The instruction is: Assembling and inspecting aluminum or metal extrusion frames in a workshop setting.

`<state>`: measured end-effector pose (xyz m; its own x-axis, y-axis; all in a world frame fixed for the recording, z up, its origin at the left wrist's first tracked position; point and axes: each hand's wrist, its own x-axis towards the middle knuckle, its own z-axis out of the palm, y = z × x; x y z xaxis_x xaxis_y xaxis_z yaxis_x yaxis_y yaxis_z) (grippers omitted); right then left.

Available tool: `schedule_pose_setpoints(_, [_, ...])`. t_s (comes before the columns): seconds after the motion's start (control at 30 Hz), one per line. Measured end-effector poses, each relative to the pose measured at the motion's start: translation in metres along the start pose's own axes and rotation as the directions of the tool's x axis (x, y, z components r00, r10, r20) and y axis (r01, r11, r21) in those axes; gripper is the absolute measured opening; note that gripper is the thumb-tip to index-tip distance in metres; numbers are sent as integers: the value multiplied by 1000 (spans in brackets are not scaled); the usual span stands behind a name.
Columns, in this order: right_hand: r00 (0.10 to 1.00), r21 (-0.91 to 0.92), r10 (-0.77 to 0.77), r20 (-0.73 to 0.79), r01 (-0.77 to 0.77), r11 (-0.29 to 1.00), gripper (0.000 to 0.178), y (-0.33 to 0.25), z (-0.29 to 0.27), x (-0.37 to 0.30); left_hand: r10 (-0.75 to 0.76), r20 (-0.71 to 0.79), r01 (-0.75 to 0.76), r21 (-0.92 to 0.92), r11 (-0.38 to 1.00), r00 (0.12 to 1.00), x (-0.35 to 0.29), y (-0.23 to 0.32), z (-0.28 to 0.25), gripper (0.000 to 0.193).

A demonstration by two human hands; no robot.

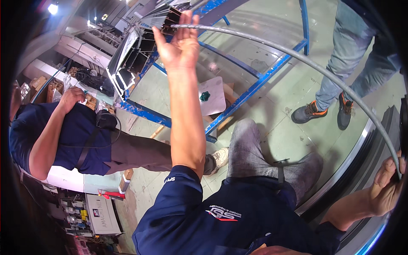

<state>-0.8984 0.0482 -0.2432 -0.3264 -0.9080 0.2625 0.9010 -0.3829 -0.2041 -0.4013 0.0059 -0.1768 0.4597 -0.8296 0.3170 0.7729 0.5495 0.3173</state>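
Observation:
A long grey ribbed cable bends in an arc from the far middle to the right edge. Its far end reaches the dark hollow ends of a stack of metal profiles. Beside that end is my left hand, open with fingers stretched and the palm showing. The cable passes at its fingers, which are not wrapped round it; whether they touch cannot be told. At the right edge, my right hand is closed round the cable's near part. Beyond that grip the view cuts off.
A blue metal frame carries the profiles. On the left stands a co-worker in a dark shirt; another person's jeans and dark shoes show at right. Long grey profiles lie nearby. Below the frame is a white panel with a green knob.

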Motion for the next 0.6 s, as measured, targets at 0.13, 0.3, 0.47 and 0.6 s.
schedule_pose_setpoints(0.13, [863,-376,186,469,5,927,52,-19,-1,14,199,-50,-109,695,711,979,-46,-7,-5,65])
schedule_pose_setpoints(0.3, [983,18,35,179,-39,999,52,-5,4,15,513,683,-212,685,-697,520,-66,14,1,47])
schedule_pose_setpoints(0.47, [833,-295,290,470,-162,942,52,-22,19,31,-47,931,-188,23,-982,361,-53,26,40,64])
schedule_pose_setpoints(0.6, [994,-242,103,31,-92,966,54,-7,42,22,-196,789,-75,-187,-979,582,-32,31,43,66])
